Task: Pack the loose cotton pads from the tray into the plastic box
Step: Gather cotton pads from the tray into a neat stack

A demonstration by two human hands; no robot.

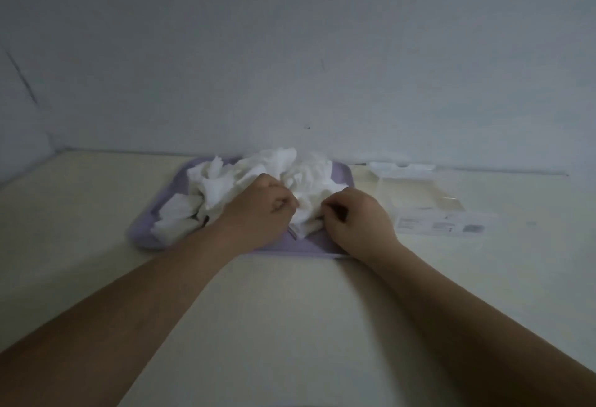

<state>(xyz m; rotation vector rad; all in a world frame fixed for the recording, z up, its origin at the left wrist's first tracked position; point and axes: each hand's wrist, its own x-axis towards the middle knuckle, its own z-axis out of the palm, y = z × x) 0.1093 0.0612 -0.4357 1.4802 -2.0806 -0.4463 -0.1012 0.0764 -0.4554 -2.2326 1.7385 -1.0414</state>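
A lilac tray [146, 239] lies at the middle of the table, heaped with loose white cotton pads [258, 171]. My left hand [258, 210] sits over the tray's middle, fingers curled and pinching the pads at the pile's front. My right hand [358, 222] is at the tray's right front corner, its fingers also curled onto the same clump of pads. To the right of the tray stands the clear plastic box [419, 193], its lid open; I cannot see anything inside it.
The cream table [290, 310] runs up to a pale wall [290, 51] just behind the tray and box. A printed label sheet [442, 226] lies flat at the box's front, right of my right hand.
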